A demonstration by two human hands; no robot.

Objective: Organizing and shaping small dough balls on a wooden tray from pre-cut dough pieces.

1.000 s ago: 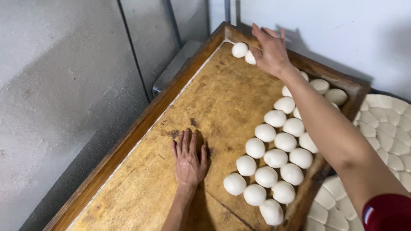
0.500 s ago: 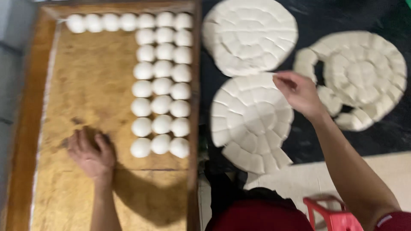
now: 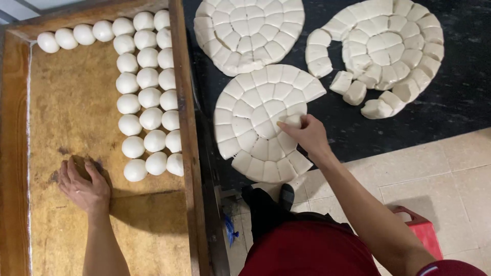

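My left hand (image 3: 83,184) lies flat, fingers spread, on the floured wooden tray (image 3: 66,117), just left of the lowest rolled dough balls (image 3: 148,102). My right hand (image 3: 306,134) pinches a cut dough piece (image 3: 292,120) at the right edge of the nearest round of cut dough (image 3: 261,120) on the black mat (image 3: 460,92). The white balls stand in three columns along the tray's right rim, with one row across the top.
Two more rounds of cut dough lie farther back: a whole one (image 3: 249,31) and a partly taken one (image 3: 381,51) with loose pieces. Beige floor tiles (image 3: 434,174) and a red plastic stool (image 3: 422,230) sit at lower right. My dark shoes (image 3: 266,202) rest by the tray's edge.
My right hand came back from the tray's far corner, crossed to the cut dough rounds and closed on a piece of the nearest one. My left hand stayed flat on the tray.
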